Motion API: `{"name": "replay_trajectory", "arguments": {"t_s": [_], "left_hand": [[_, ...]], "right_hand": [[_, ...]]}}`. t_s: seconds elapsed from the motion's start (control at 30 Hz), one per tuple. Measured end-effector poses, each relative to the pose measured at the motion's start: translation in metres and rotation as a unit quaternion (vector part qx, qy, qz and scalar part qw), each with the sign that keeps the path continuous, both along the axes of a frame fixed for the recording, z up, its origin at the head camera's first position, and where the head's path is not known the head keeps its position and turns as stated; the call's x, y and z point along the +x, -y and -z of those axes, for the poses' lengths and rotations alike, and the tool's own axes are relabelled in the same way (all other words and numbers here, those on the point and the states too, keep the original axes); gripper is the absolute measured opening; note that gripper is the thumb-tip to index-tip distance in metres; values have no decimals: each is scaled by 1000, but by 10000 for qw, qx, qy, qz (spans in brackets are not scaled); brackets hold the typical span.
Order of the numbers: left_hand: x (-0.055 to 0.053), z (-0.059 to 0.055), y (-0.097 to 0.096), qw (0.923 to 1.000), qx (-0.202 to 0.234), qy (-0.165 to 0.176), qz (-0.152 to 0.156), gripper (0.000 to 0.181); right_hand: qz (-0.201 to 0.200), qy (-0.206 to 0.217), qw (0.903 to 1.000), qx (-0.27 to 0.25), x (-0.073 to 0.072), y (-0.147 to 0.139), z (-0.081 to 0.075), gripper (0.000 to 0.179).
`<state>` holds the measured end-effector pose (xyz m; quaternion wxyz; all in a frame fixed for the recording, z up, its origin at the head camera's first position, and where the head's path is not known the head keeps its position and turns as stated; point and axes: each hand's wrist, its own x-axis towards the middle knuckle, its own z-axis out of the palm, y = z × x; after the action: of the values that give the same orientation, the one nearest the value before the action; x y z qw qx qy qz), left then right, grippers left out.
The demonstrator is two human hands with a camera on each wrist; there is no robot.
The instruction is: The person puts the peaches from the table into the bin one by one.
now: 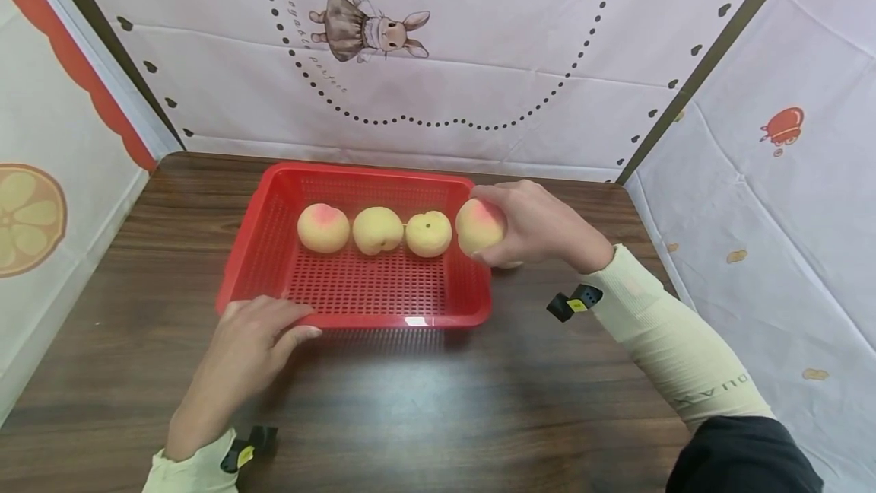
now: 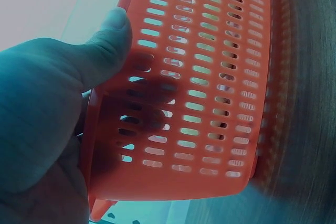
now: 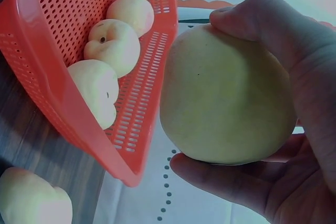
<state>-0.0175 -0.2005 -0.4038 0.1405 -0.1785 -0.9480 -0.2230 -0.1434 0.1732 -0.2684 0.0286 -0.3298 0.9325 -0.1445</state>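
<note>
A red plastic basket (image 1: 383, 321) with slotted walls stands on the table. My left hand (image 1: 246, 345) grips its near left rim, thumb outside and fingers over the edge; the left wrist view shows the fingers' shadow through the slots. Three yellow peaches lie in a row inside: a pink-blushed peach (image 1: 323, 228), a middle peach (image 1: 378, 230) and a right peach (image 1: 428, 233). Over the basket's right edge, my right hand (image 1: 541, 223) holds another peach (image 1: 479, 225) between thumb and fingers. One more peach (image 3: 34, 198) rests on the table beside the basket, mostly hidden in the head view.
Dark wood-grain table (image 1: 411, 417) extends in front of and around the basket. A white printed cloth wall (image 1: 465, 44) rises behind the table, with further cloth walls at left and right. Each wrist carries a small black device.
</note>
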Motion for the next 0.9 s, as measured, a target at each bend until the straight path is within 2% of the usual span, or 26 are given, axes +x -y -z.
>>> {"name": "replay_trajectory", "arguments": {"t_s": [0.43, 0.73, 0.9], "left_hand": [[1, 0, -1, 10000, 17, 51, -31, 34], [1, -1, 1, 9999, -34, -122, -20, 32], [0, -2, 0, 10000, -22, 13, -45, 32]], "right_hand": [[-110, 27, 9999, -17, -3, 5, 2, 56], [-101, 65, 9999, 69, -5, 13, 4, 52], [-69, 97, 9998, 163, -6, 17, 3, 49]]}}
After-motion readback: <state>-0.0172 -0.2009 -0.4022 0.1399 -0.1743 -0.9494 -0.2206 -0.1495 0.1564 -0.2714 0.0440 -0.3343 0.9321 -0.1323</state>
